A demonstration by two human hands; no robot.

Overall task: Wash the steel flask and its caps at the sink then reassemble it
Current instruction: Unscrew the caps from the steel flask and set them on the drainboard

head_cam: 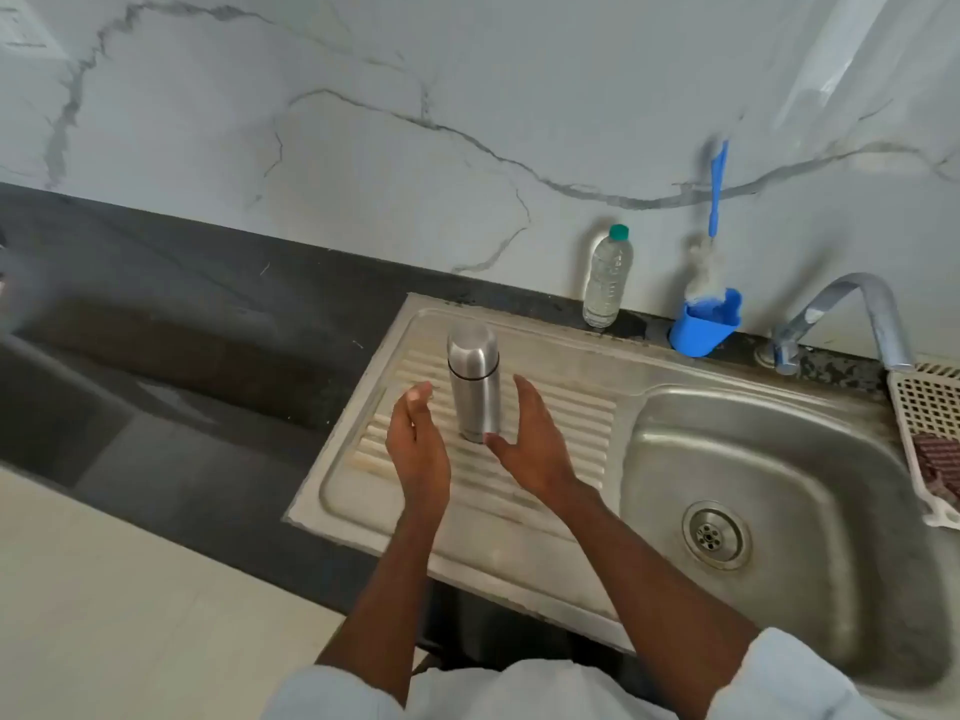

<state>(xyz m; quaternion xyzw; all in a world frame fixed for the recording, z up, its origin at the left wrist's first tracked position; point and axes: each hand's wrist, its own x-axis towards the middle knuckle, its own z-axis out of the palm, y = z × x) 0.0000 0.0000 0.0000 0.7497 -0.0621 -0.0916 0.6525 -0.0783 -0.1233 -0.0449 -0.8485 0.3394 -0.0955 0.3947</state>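
A steel flask (474,383) stands upright on the ribbed drainboard (561,433) of the steel sink, with its outer cap on top. My left hand (418,449) hovers just left of the flask, fingers relaxed, not touching it. On the flask's right my right hand (530,444) is spread open, its thumb near the flask's base. Neither hand holds anything. Any inner cap is hidden under the outer cap.
The sink basin (810,459) with its drain lies to the right, under a steel tap (857,324). A plastic water bottle (607,278) and a blue holder (704,324) with a bottle brush stand at the back. A white basket (930,433) hangs at the far right. Dark counter (182,330) extends left.
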